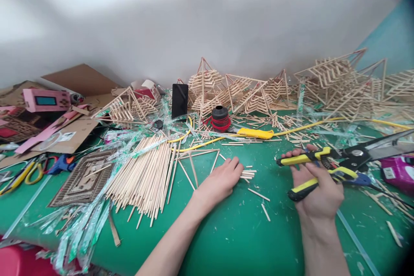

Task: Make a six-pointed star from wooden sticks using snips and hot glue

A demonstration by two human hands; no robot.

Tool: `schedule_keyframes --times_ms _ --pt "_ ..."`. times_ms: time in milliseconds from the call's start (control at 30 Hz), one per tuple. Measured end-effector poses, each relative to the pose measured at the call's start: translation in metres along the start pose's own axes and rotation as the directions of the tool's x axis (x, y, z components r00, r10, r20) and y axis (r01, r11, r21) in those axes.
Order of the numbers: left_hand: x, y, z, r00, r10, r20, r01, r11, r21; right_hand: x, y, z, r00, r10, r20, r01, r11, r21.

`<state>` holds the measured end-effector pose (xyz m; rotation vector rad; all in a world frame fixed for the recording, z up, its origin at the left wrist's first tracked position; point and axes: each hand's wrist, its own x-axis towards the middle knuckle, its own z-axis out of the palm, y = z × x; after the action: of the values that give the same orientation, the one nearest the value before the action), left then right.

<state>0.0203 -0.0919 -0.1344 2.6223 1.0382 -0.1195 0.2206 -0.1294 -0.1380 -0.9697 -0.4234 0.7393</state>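
Observation:
My left hand (221,179) rests palm down on the green table, fingers curled together over a few short cut wooden sticks (248,175) whose ends stick out at the right. Beside its wrist lies a thin stick frame (193,168), partly hidden by the hand. My right hand (318,192), palm up, grips a pair of shears (355,154) with yellow and black handles. The handles are spread and the dark blades point right. Two loose short pieces, including a stick (258,194), lie between my hands. A pile of long wooden sticks (142,177) is left of my left hand.
Stick pyramid structures (203,82) line the wall. A spool of red cord (220,120), a yellow utility knife (255,133) and a black phone-like slab (180,100) stand or lie midway. Plastic strips (84,224), cardboard (77,136) and scissors (35,172) crowd the left. A purple package (397,172) sits right.

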Motion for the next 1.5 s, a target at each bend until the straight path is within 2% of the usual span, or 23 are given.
schedule_keyframes --times_ms 133,200,300,367,500,567,600,700,767,833,900,933,967,1100,1233,1367,1500 --pt "0.011 0.000 0.001 0.998 -0.058 -0.040 0.058 0.998 -0.015 0.002 -0.004 -0.010 0.987 -0.059 0.147 0.089 0.973 -0.212" --pt "0.015 -0.003 0.002 0.997 -0.040 -0.064 0.037 0.998 -0.047 0.004 -0.008 -0.018 0.967 -0.055 0.250 0.157 0.899 -0.409" --pt "0.017 -0.010 0.005 0.991 0.017 -0.131 -0.035 0.990 -0.138 0.008 -0.012 -0.029 0.929 -0.038 0.369 0.303 0.648 -0.698" --pt "0.015 -0.013 0.007 0.978 0.070 -0.198 -0.115 0.968 -0.224 0.012 -0.008 -0.035 0.898 -0.020 0.440 0.399 0.460 -0.793" --pt "0.004 -0.013 0.011 0.920 0.141 -0.367 -0.301 0.851 -0.430 0.016 0.005 -0.045 0.831 0.091 0.549 0.543 0.088 -0.835" --pt "-0.001 -0.010 0.013 0.880 0.091 -0.467 -0.365 0.759 -0.539 0.015 0.011 -0.047 0.806 0.127 0.578 0.587 -0.049 -0.808" --pt "-0.002 -0.009 0.014 0.859 0.040 -0.511 -0.386 0.707 -0.592 0.014 0.012 -0.048 0.792 0.129 0.596 0.608 -0.088 -0.789" --pt "0.001 -0.005 0.018 0.805 -0.151 -0.573 -0.422 0.533 -0.733 0.007 0.015 -0.047 0.739 0.125 0.662 0.674 -0.117 -0.730" --pt "0.006 -0.003 0.020 0.788 -0.259 -0.558 -0.431 0.415 -0.801 0.006 0.015 -0.045 0.695 0.148 0.704 0.717 -0.074 -0.693" --pt "0.010 -0.002 0.024 0.786 -0.327 -0.524 -0.434 0.311 -0.845 0.010 0.016 -0.040 0.646 0.176 0.742 0.753 0.011 -0.658" --pt "0.012 -0.001 0.028 0.797 -0.358 -0.486 -0.429 0.230 -0.874 0.021 0.020 -0.029 0.612 0.197 0.766 0.774 0.051 -0.632" --pt "0.011 -0.001 0.029 0.806 -0.363 -0.468 -0.424 0.199 -0.884 0.028 0.022 -0.022 0.607 0.204 0.768 0.779 0.036 -0.626" --pt "0.010 0.000 0.031 0.815 -0.364 -0.450 -0.416 0.173 -0.893 0.036 0.026 -0.014 0.612 0.232 0.756 0.781 -0.028 -0.623" --pt "0.003 0.001 0.033 0.853 -0.345 -0.392 -0.372 0.126 -0.920 0.063 0.043 0.013 0.638 0.302 0.708 0.765 -0.147 -0.626" --pt "-0.001 -0.002 0.030 0.872 -0.321 -0.369 -0.346 0.129 -0.929 0.071 0.050 0.022 0.649 0.334 0.684 0.760 -0.234 -0.606" --pt "0.000 -0.001 0.029 0.874 -0.318 -0.366 -0.351 0.105 -0.930 0.072 0.044 0.020 0.621 0.349 0.702 0.784 -0.268 -0.560" --pt "0.001 0.000 0.029 0.879 -0.309 -0.363 -0.352 0.093 -0.931 0.073 0.042 0.014 0.565 0.385 0.730 0.825 -0.240 -0.512"
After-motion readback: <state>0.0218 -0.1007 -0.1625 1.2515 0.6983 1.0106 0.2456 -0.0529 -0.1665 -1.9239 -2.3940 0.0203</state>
